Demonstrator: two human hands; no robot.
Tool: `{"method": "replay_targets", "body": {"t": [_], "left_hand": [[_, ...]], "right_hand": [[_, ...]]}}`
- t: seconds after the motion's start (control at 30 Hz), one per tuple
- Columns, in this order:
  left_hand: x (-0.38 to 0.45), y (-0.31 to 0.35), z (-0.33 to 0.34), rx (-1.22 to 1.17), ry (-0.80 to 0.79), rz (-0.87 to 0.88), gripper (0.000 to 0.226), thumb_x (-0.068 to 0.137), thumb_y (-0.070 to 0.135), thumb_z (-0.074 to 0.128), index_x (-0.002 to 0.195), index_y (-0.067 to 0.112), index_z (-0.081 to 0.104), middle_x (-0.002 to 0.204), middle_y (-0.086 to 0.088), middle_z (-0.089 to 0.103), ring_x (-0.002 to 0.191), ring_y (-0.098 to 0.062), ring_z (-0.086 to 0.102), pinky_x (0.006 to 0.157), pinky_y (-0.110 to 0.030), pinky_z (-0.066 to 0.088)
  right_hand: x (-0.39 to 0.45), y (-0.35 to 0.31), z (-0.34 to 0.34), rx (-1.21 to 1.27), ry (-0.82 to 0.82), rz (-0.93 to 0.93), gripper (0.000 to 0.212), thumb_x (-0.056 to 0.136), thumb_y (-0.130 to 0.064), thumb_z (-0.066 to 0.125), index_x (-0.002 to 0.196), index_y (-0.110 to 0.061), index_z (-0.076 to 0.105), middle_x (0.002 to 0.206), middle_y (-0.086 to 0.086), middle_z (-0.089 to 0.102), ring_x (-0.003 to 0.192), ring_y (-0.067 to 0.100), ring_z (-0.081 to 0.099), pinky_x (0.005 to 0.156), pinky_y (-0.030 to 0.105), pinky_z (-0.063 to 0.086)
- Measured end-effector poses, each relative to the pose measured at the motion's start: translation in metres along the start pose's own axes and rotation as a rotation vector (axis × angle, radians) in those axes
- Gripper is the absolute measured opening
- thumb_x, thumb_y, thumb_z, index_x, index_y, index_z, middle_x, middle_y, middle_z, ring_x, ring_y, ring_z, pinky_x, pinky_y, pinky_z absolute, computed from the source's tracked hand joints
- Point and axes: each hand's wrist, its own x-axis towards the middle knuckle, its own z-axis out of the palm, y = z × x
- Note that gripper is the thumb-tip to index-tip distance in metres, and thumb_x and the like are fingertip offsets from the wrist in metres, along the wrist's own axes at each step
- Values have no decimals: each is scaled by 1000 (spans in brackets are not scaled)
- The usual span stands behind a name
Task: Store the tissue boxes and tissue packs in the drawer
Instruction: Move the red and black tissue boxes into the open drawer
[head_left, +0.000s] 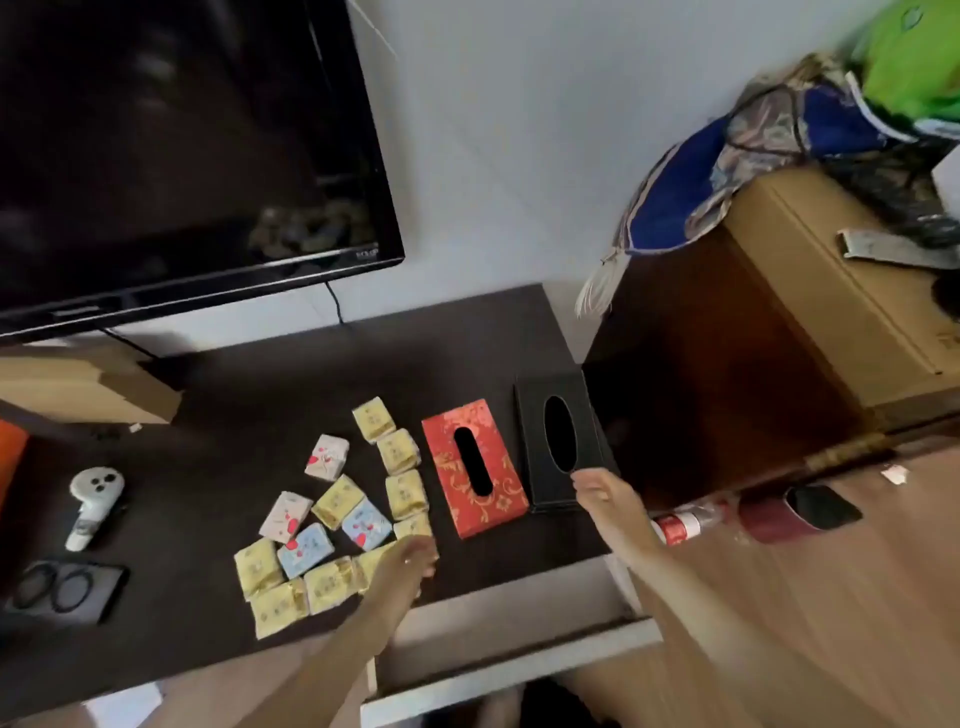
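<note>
A red tissue box (475, 465) with gold patterns and a black tissue box (558, 441) lie side by side on the dark cabinet top (260, 384). Several small tissue packs (332, 519), yellow, blue and white, are scattered to their left. My left hand (402, 569) hovers over the nearest yellow packs, fingers apart. My right hand (605, 501) touches the near end of the black box; whether it grips it I cannot tell. Below the cabinet edge, a white drawer (519, 670) stands pulled out; its inside looks bare.
A dark television (171, 145) hangs at the back left. A white controller (91, 499) and a black case (62, 590) lie at the left. A cardboard box (831, 291) with clothes on it stands at the right. A bottle (685, 522) and slippers (800, 512) lie on the wooden floor.
</note>
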Motion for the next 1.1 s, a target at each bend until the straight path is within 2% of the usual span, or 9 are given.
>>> {"method": "replay_targets", "body": {"t": [0.07, 0.2, 0.33, 0.4, 0.57, 0.7, 0.83, 1.0, 1.1], "left_hand": [[30, 11, 18, 72, 41, 79, 28, 98, 11, 54, 125, 9, 59, 111, -9, 63, 90, -23, 61, 70, -30, 47], [82, 40, 53, 118, 125, 267, 39, 93, 15, 62, 131, 8, 52, 112, -2, 64, 102, -23, 65, 79, -32, 56], [133, 42, 75, 178, 242, 244, 73, 89, 18, 65, 150, 7, 25, 146, -13, 43, 133, -30, 45, 106, -47, 43], [151, 38, 84, 131, 305, 232, 79, 88, 17, 65, 151, 6, 20, 150, -14, 39, 138, -31, 39, 111, -50, 37], [167, 26, 88, 44, 420, 227, 57, 84, 14, 65, 136, 13, 40, 125, -7, 59, 112, -24, 57, 95, -42, 47], [159, 32, 86, 25, 405, 194, 49, 82, 8, 67, 127, 11, 48, 116, -8, 63, 107, -29, 61, 94, -45, 50], [122, 30, 89, -43, 421, 253, 54, 79, 4, 67, 130, 15, 51, 113, -2, 66, 101, -21, 64, 88, -41, 54], [64, -12, 93, -209, 469, 312, 48, 73, 6, 68, 115, 28, 61, 81, 12, 70, 70, -4, 65, 66, -24, 55], [40, -51, 102, -264, 493, 296, 53, 72, 12, 70, 122, 30, 61, 88, 16, 72, 78, -1, 68, 67, -15, 55]], "right_hand": [[29, -1, -3, -110, 97, -44, 34, 99, -5, 60, 130, -18, 64, 132, 3, 65, 128, 21, 60, 106, 33, 45], [84, -2, -6, -172, 197, -44, 53, 97, -5, 67, 147, -7, 50, 151, 15, 51, 139, 30, 50, 114, 48, 46], [125, 16, -1, -156, 173, 18, 74, 98, -16, 70, 159, -8, 30, 161, 16, 42, 147, 35, 42, 117, 53, 41], [140, 28, 5, -114, 144, 39, 78, 99, -23, 69, 162, -11, 23, 164, 14, 39, 149, 34, 41, 118, 54, 40], [154, 49, 16, -160, 198, 1, 71, 100, -26, 67, 159, -12, 31, 161, 12, 44, 146, 33, 45, 115, 54, 44], [155, 46, 11, -218, 226, 32, 67, 95, -25, 71, 154, -12, 42, 151, 12, 56, 138, 33, 54, 110, 49, 49], [124, 48, -3, -150, 288, 0, 55, 90, -20, 72, 143, -17, 55, 129, 3, 71, 116, 26, 68, 85, 29, 50], [59, 81, -16, 83, 295, 8, 61, 87, -5, 71, 143, -20, 51, 113, -13, 66, 102, 1, 67, 63, 6, 51], [26, 107, -11, 197, 315, 46, 67, 82, -3, 76, 141, -25, 51, 114, -13, 68, 101, -2, 68, 66, 3, 52]]}}
